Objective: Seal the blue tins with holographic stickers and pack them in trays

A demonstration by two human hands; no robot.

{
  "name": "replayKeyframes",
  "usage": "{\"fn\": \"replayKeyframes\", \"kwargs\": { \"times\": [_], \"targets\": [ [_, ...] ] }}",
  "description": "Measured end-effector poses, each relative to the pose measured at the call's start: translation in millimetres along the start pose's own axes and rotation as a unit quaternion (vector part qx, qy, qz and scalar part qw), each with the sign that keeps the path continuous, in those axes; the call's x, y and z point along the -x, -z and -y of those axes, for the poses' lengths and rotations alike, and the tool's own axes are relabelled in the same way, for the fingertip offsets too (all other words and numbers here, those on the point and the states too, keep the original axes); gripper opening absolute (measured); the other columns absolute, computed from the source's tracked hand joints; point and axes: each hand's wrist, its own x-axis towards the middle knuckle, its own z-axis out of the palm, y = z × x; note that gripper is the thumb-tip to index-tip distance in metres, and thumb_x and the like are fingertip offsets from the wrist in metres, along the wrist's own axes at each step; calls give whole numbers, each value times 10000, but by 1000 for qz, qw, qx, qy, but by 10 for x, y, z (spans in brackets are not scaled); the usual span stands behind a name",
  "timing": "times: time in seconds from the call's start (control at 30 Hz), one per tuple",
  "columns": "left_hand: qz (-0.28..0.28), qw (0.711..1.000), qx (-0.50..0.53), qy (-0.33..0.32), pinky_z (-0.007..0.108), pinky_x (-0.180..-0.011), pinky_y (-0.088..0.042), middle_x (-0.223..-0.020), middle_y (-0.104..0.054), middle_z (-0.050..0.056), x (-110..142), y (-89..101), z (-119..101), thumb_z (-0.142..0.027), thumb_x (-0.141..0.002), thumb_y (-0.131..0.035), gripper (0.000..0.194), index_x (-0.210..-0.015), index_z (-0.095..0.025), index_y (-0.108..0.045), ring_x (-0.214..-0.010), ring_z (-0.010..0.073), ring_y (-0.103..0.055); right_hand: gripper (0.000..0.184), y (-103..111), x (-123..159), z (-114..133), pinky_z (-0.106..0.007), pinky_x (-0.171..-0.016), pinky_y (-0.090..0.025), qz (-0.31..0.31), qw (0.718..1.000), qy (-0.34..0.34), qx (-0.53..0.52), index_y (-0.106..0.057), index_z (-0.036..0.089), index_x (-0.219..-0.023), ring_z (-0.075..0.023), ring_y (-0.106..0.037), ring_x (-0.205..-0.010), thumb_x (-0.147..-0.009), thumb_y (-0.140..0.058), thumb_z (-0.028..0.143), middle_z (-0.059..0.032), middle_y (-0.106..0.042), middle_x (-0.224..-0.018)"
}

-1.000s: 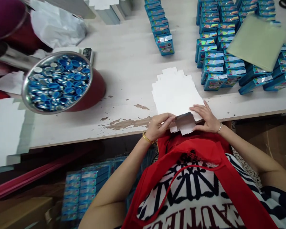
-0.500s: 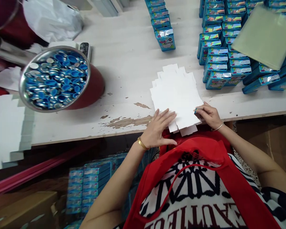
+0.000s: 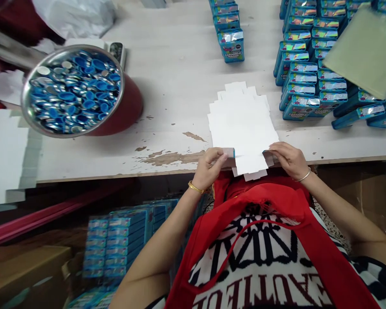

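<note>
A stack of flat white box blanks [image 3: 242, 118] lies at the table's front edge, unprinted side up, with stepped, tabbed outlines. My left hand [image 3: 212, 167] pinches a side flap near the lower left of the top blank, thumb over fingers. The flap is lifted and shows a blue edge. On the opposite side, the fingers of my right hand [image 3: 289, 159] are closed on the matching flap, also bent up with a blue edge. The lower tabs of the blanks stick out over the table edge towards my red apron [image 3: 225, 184].
To the left stands a red metal pot [image 3: 128, 105] full of blue and silver caps. Rows of blue printed boxes [image 3: 300, 107] stand at the right, a pale translucent sheet [image 3: 363, 51] on top. Another row of boxes [image 3: 231, 45] is at the back. Cartons lie below the table.
My left hand has gone from lying spread on the stack to pinching the left flap, now bent up. My right hand keeps hold of the right flap. The view has shifted slightly.
</note>
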Motion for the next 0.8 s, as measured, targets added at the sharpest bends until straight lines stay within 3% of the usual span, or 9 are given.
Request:
{"fn": "replayKeyframes", "kwargs": {
  "times": [0.13, 0.23, 0.3, 0.4, 0.53, 0.67, 0.73, 0.8],
  "targets": [
    [98, 984, -125, -83, 353, -803, -480, -812, -634, 56, -186, 19, -184, -313, -999, -463, 250, -797, -209, -566, -822, 204, -550, 321, -134, 3, 0, -391, -857, -604, -47, 998, -14, -44, -724, 233, -1094, -218, -696, -985, -1050, -440, 378, -91, -720, -1106],
    [159, 960, -199, -112, 353, -761, -447, -796, -621, 73, -288, 21, -395, -299, -1013, -415, 305, -761, -204, -558, -800, 218, -538, 315, -242, -16, -64, -349, -788, -589, 0, 999, 44, 17, -718, 238, -1106, -204, -673, -926, -1054, -420, 325, -98, -695, -1061],
    [170, 953, -224, -112, 339, -717, -421, -794, -620, 75, -353, 63, -535, -310, -1021, -403, 321, -772, -199, -573, -782, 216, -537, 294, -271, -43, -107, -352, -796, -575, 29, 994, 87, 63, -696, 251, -1188, -205, -653, -892, -1044, -441, 271, -89, -682, -1000],
    [174, 956, -213, -102, 308, -650, -370, -758, -615, 51, -473, 165, -643, -321, -1017, -423, 316, -780, -193, -588, -704, 182, -516, 326, -273, -83, -169, -376, -828, -575, 8, 990, 109, 89, -627, 256, -1317, -213, -646, -889, -1032, -469, 234, -84, -686, -983],
    [206, 960, -166, -89, 273, -591, -320, -657, -578, 6, -633, 245, -550, -313, -983, -475, 290, -745, -193, -590, -603, 137, -464, 417, -247, -57, -257, -411, -902, -589, 39, 985, 146, 79, -555, 247, -1417, -225, -660, -1017, -1036, -398, 191, -112, -705, -1146],
    [208, 968, -127, -68, 260, -585, -331, -626, -558, -11, -703, 272, -408, -315, -960, -500, 272, -738, -194, -600, -586, 125, -457, 679, -178, 34, -322, -477, -1019, -562, 113, 968, 216, 56, -268, 193, -1625, -287, -579, -1267, -971, -451, 183, -177, -572, -1428],
    [209, 971, -103, -59, 257, -606, -363, -649, -570, -11, -706, 277, -387, -314, -963, -501, 258, -760, -191, -605, -611, 127, -481, 791, -162, 57, -342, -516, -1056, -537, 104, 966, 228, 58, -161, 159, -1652, -326, -526, -1334, -946, -511, 223, -206, -505, -1496],
    [221, 967, -111, -57, 265, -634, -391, -692, -595, 4, -689, 242, -398, -293, -960, -509, 243, -768, -188, -612, -650, 141, -513, 734, -189, 54, -359, -519, -1023, -548, 82, 970, 216, 74, -216, 164, -1640, -323, -554, -1292, -963, -492, 223, -205, -526, -1479]
  ]
}}
